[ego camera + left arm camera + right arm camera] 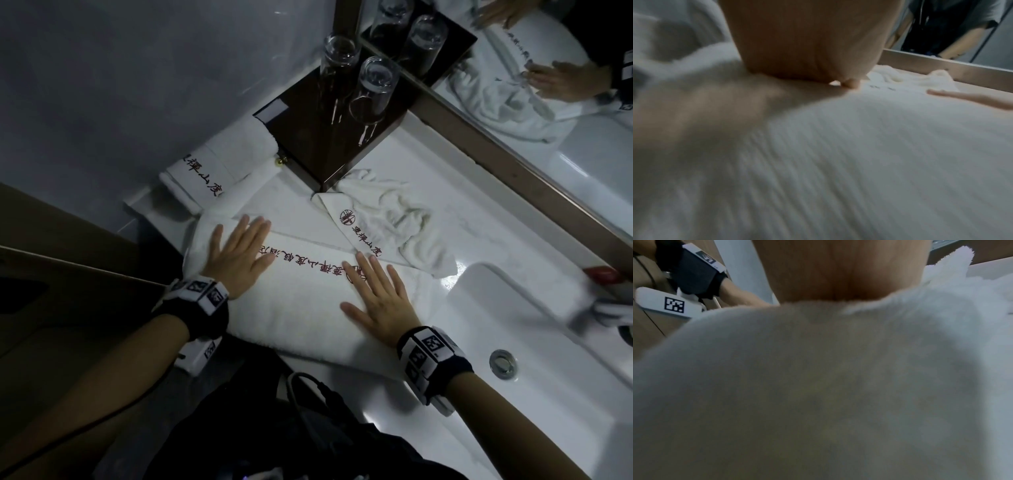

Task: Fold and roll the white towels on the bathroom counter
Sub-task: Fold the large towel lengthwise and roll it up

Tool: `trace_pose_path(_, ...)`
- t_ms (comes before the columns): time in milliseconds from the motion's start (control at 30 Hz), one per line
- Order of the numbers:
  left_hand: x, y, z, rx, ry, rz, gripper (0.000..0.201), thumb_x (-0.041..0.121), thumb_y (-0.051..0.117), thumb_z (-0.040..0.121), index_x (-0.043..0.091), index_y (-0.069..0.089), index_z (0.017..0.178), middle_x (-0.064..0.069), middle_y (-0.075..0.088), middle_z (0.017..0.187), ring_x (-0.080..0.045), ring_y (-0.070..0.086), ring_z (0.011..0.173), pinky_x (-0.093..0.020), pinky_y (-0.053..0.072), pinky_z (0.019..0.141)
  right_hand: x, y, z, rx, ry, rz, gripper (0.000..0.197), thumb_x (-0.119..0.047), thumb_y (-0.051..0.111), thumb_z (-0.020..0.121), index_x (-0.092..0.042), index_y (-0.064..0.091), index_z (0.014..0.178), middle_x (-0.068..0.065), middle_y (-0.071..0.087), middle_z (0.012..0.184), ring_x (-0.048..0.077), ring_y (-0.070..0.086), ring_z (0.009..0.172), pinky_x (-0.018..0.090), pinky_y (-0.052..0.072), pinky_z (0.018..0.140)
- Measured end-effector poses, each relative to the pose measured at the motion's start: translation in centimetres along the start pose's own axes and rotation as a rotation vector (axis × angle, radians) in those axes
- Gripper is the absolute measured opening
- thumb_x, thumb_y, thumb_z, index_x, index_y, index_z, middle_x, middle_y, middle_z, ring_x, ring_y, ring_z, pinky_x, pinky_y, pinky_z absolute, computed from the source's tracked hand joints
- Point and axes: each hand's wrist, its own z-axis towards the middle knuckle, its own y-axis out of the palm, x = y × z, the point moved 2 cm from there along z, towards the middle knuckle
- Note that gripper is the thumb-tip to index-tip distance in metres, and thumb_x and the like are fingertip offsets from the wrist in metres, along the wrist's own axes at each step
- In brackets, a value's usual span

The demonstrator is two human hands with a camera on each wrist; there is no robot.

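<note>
On the counter [394, 161], left hand [236, 255] and right hand [378, 298] press flat, fingers spread, on a folded towel [301, 308]; uneven pressure could skew its roll.

A hotel bathroom. A white counter [394, 164] runs into a moulded basin [534, 329] with a chrome drain [503, 364], under a framed mirror [561, 113]. Upturned glasses [375, 89] stand on a dark tray [346, 150], and white towels [301, 308] carry the same embroidered red logo and lettering.
</note>
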Motion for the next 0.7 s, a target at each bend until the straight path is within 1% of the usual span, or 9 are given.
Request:
trace_pose_path(67,-2.1,-1.9,0.8,-0.046,-0.045,0.006,0.078,0.062,0.037,0.087,0.024,0.007,0.147,0.004,0.003,0.158,-0.013,0.003,0.145,-0.040,-0.012,0.112,-0.1,0.0,0.1,0.005,0.003,0.021,0.068,-0.058,0.033,0.092,-0.032,0.001,0.146,-0.008,-0.008,0.154,0.014,-0.014,0.142,0.033,-0.011,0.115)
trace_pose_path(133,-3.8,-4.1,1.4,-0.015,-0.042,-0.013,0.080,0.058,0.060,0.077,0.016,0.031,0.139,-0.008,0.033,0.146,-0.023,0.029,0.135,-0.036,0.005,0.109,-0.2,-0.1,0.1,-0.001,0.012,0.032,0.069,-0.058,0.035,0.091,-0.032,0.001,0.146,-0.008,-0.009,0.153,0.014,-0.013,0.143,0.034,-0.010,0.115)
trace_pose_path(200,-4.4,-5.5,1.6,-0.081,0.003,0.061,0.074,0.050,0.069,0.072,0.015,0.040,0.131,-0.008,0.047,0.132,-0.026,0.040,0.123,-0.036,0.019,0.104,-0.3,-0.3,0.2,-0.029,0.022,0.018,0.071,-0.060,0.033,0.091,-0.034,-0.007,0.143,-0.010,-0.014,0.152,0.014,-0.013,0.144,0.033,-0.012,0.115)
trace_pose_path(300,-3.8,-5.8,1.9,-0.226,0.007,0.110,0.066,0.041,0.071,0.075,0.015,0.043,0.128,-0.006,0.050,0.130,-0.028,0.044,0.120,-0.037,0.027,0.105,-0.5,-0.7,1.5,-0.078,0.048,0.088,0.083,-0.065,0.040,0.086,-0.034,-0.010,0.145,-0.011,-0.017,0.154,0.010,-0.012,0.145,0.034,-0.011,0.115)
trace_pose_path(400,-3.2,-5.5,1.8,-0.248,-0.010,0.071,0.062,0.032,0.070,0.077,0.016,0.044,0.131,-0.005,0.044,0.137,-0.030,0.041,0.123,-0.039,0.030,0.107,-0.8,-1.5,3.8,-0.122,0.148,0.276,0.100,-0.061,0.062,0.074,-0.032,0.000,0.148,-0.010,-0.003,0.158,0.008,-0.005,0.145,0.034,-0.010,0.115)
trace_pose_path(467,-3.2,-5.3,1.3,-0.182,-0.027,0.041,0.055,0.028,0.071,0.078,0.015,0.049,0.126,-0.007,0.050,0.131,-0.031,0.045,0.118,-0.036,0.032,0.102,-0.9,-1.9,4.8,-0.121,0.200,0.350,0.104,-0.054,0.074,0.064,-0.031,0.016,0.147,-0.007,0.011,0.154,0.012,0.005,0.142,0.035,-0.005,0.113)
trace_pose_path(567,-3.1,-5.6,0.2,-0.055,-0.091,-0.066,0.047,0.023,0.073,0.075,0.009,0.055,0.116,-0.013,0.057,0.117,-0.032,0.048,0.110,-0.038,0.036,0.096,-1.2,-2.4,5.8,-0.089,0.230,0.345,0.096,-0.047,0.083,0.052,-0.024,0.037,0.134,-0.001,0.032,0.136,0.019,0.021,0.130,0.031,0.006,0.103)
trace_pose_path(633,-3.0,-5.8,-0.5,0.018,-0.099,-0.157,0.040,0.018,0.075,0.073,0.006,0.058,0.108,-0.014,0.057,0.111,-0.031,0.048,0.108,-0.040,0.038,0.094,-1.8,-2.6,6.5,-0.120,0.240,0.303,0.086,-0.044,0.084,0.050,-0.016,0.043,0.120,0.002,0.042,0.124,0.022,0.030,0.122,0.032,0.013,0.099)
trace_pose_path(700,-3.1,-6.4,-1.4,0.114,-0.106,-0.260,0.037,0.013,0.077,0.069,0.004,0.062,0.101,-0.014,0.056,0.106,-0.029,0.050,0.102,-0.036,0.040,0.086,-2.0,-3.1,6.8,-0.150,0.236,0.343,0.075,-0.039,0.086,0.050,-0.016,0.041,0.106,0.003,0.052,0.107,0.025,0.044,0.109,0.032,0.025,0.088)
